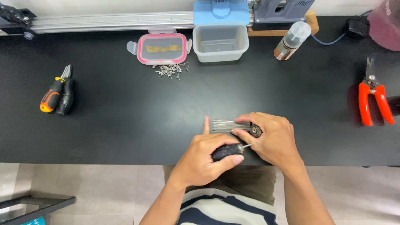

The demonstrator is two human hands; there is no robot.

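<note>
Striped shirt hem nearest | my left hand [204,160] wraps a black-handled tool [227,151], long axis left-right, thin metal tip pointing right | my right hand [273,137] pinches a bundle of thin metal rods [227,126], lying left-right on the black table [125,112]'s near edge | rods' right end hidden by fingers

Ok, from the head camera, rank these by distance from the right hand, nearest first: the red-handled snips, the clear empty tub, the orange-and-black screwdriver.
Measured from the right hand at the table's near edge:
1. Red-handled snips, off to its right near the table's right end.
2. Clear empty tub, at the far edge, slightly left; not much farther than the snips.
3. Orange-and-black screwdriver, far across at the left end.
</note>
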